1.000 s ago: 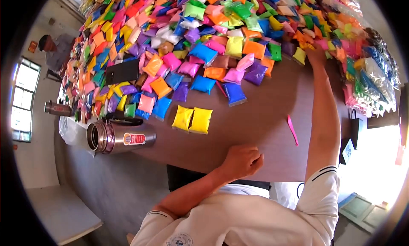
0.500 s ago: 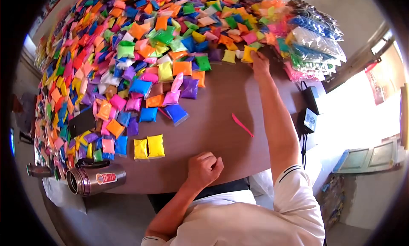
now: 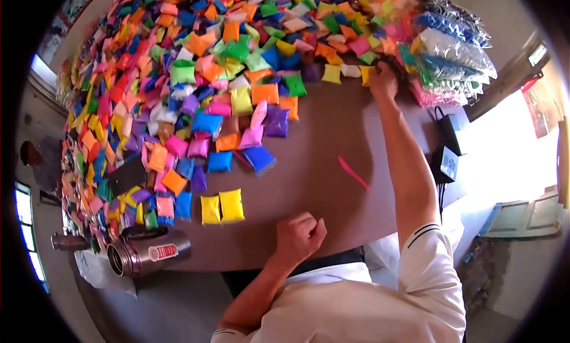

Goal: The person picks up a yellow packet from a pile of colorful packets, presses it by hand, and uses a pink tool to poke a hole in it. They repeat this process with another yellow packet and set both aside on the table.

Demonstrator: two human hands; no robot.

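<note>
My right hand (image 3: pixel 383 80) is stretched far across the brown table (image 3: pixel 320 147), fingers closed on a small yellow powder packet (image 3: pixel 366 74) at the near edge of a big heap of coloured packets (image 3: pixel 196 76). My left hand (image 3: pixel 300 237) rests as a loose fist on the table's near edge, holding nothing. Two yellow packets (image 3: pixel 222 207) lie side by side on bare table in front of the left hand. A thin pink strip (image 3: pixel 352 172) lies between my arms.
A steel flask (image 3: pixel 148 255) lies on its side at the near left corner. A black flat object (image 3: pixel 126 175) sits among the packets. Bundles of bagged packets (image 3: pixel 451 52) stack at the far right. Black adapters (image 3: pixel 450 147) hang off the right edge. A person (image 3: pixel 38 165) stands far left.
The view has swung. My right hand has stayed at the heap's near edge and now pinches a yellow packet. The left fist stays on the table edge.
</note>
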